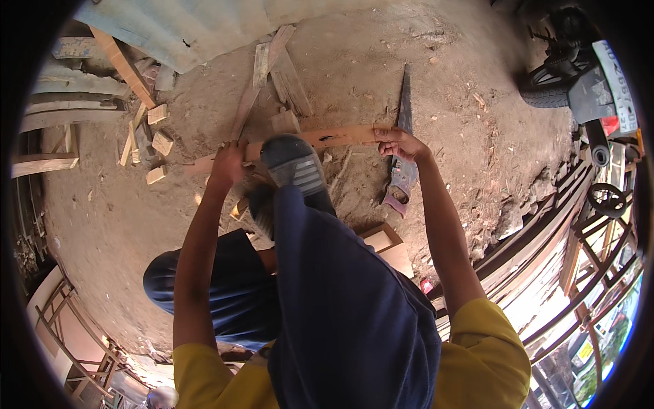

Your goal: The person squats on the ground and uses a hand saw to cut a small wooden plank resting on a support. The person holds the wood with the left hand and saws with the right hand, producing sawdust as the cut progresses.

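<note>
A long, narrow wooden board (340, 136) lies crosswise in front of me. My right hand (403, 144) is closed on its right end, thumb and fingers pinching the edge. Toward the other end, my left hand (230, 163) is closed round the board, slightly blurred. Between the hands, my foot in a dark striped sandal (293, 160) rests over the board and hides part of it. A handsaw (405, 177) lies on the dirt just beyond and below my right hand, blade pointing away, its worn pinkish handle toward me.
Several short wood blocks (162, 143) lie left of the board. Wooden pieces (289, 82) lean together beyond it. A wooden frame (385, 242) sits by my right leg. At the far right stands a motorcycle (589, 95), above stacked timber (531, 225). Corrugated sheeting (184, 31) borders the far side.
</note>
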The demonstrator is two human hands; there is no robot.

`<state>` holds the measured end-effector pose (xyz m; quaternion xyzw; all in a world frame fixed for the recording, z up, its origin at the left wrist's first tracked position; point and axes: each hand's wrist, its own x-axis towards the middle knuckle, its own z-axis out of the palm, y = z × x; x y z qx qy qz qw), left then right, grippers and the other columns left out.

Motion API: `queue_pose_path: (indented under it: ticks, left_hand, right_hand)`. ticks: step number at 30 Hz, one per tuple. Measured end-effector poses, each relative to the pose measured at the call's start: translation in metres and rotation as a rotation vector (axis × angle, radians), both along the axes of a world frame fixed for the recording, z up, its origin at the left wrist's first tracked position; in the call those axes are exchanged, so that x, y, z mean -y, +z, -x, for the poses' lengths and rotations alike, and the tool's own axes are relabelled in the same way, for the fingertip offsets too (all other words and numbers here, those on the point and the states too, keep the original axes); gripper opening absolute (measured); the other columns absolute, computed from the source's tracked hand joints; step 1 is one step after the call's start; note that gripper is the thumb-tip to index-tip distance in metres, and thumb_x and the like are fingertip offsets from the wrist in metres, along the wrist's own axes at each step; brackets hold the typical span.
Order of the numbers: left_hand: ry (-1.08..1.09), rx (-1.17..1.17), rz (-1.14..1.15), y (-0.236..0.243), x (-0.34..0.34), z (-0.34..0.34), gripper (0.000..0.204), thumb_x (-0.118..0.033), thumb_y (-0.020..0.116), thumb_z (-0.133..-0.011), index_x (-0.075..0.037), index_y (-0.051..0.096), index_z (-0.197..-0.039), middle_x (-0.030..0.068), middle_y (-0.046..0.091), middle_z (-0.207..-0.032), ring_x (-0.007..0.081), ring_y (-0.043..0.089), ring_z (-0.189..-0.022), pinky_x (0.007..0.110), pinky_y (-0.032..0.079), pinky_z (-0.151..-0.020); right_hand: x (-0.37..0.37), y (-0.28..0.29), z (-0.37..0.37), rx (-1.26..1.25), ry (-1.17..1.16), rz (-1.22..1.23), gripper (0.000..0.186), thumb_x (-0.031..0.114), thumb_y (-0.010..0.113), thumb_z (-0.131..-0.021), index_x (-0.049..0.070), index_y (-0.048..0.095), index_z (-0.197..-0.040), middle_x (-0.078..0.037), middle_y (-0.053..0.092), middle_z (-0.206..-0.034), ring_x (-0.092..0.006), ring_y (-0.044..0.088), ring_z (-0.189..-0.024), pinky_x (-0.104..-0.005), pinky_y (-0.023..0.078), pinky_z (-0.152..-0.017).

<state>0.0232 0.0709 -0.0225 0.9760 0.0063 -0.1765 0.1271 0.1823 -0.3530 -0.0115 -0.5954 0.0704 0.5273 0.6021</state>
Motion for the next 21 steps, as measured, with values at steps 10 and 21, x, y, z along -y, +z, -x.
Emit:
queue_pose_path:
  ticks: [10, 21]
  left_hand:
    - [0.035, 0.182, -0.056, -0.008, 0.021, 0.03, 0.054, -0.01, 0.073, -0.062, -0.005, 0.048, -0.11, 0.0203, 0.055, -0.099, 0.0386, 0.058, -0.089, 0.048, 0.048, -0.08]
    - [0.07, -0.189, 0.321, 0.039, 0.002, 0.017, 0.051, -0.005, 0.064, -0.067, -0.003, 0.052, -0.117, 0.0229, 0.061, -0.101, 0.0375, 0.059, -0.097, 0.043, 0.047, -0.083]
  right_hand:
    - [-0.011, -0.003, 0.0, 0.023, -0.047, 0.011, 0.044, 0.037, 0.064, -0.086, 0.002, 0.055, -0.111, -0.007, 0.064, -0.084, -0.0148, 0.063, -0.069, -0.0274, 0.055, -0.068]
    - [-0.036, 0.005, -0.015, 0.169, 0.096, 0.426, 0.06, 0.054, 0.046, -0.089, 0.001, 0.058, -0.114, -0.017, 0.066, -0.077, -0.0186, 0.065, -0.062, -0.0285, 0.055, -0.061]
